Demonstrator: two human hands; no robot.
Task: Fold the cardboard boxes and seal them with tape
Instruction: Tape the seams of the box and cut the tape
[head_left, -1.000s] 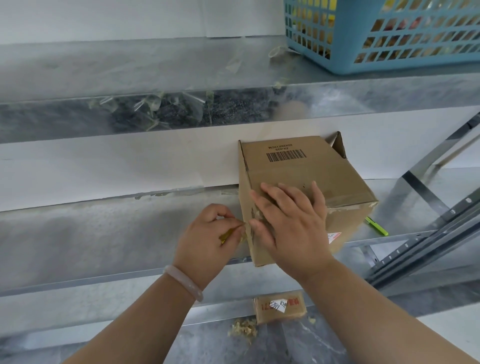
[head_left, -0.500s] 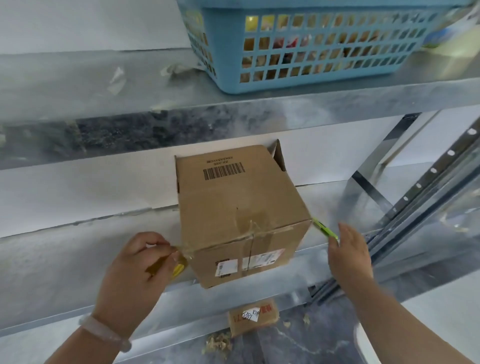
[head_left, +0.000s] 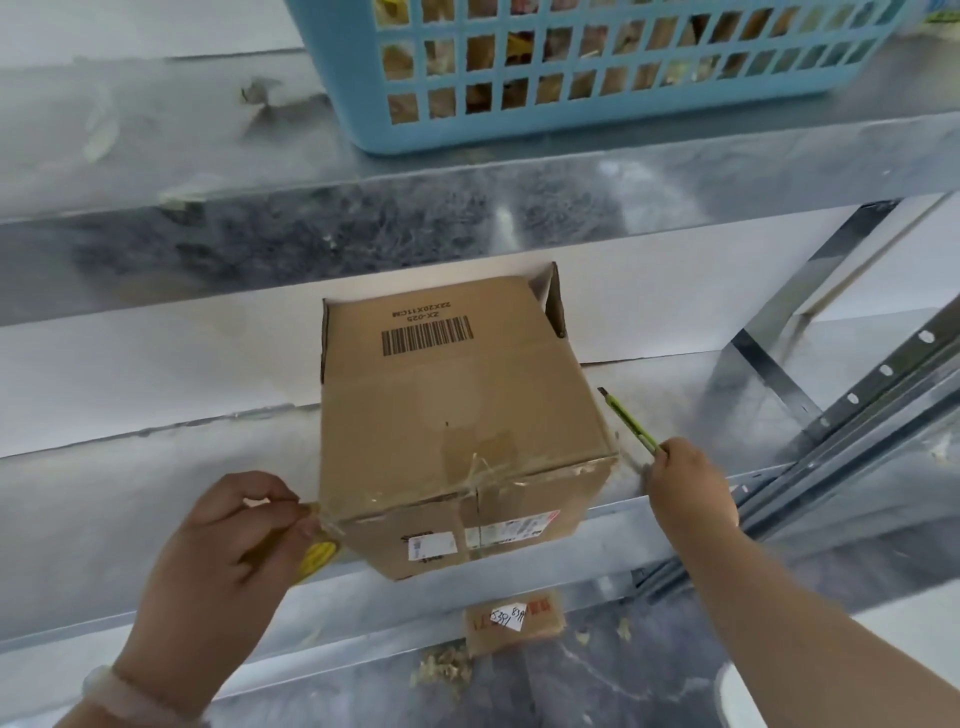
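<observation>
A brown cardboard box (head_left: 457, 415) with a barcode stands on the metal shelf (head_left: 130, 499), its near corner jutting over the shelf's front edge. Clear tape crosses its front top edge. My left hand (head_left: 234, 540) grips a yellow tape roll (head_left: 317, 556) at the box's near left corner, thumb and finger pinching the tape stretched to the box. My right hand (head_left: 685, 483) lies to the right of the box, its fingers closed on the near end of a green utility knife (head_left: 628, 421) that lies on the shelf. One flap at the box's far right corner stands open.
A blue plastic basket (head_left: 597, 67) of items sits on the upper shelf directly above. Slanted metal shelf rails (head_left: 857, 415) run at the right. On the floor below lies a small cardboard piece (head_left: 514, 623) with a white label, amid scraps.
My right hand left the box top, swung right and took hold of the green knife's end. The left hand stays at the box's left corner with the tape. The view shifted.
</observation>
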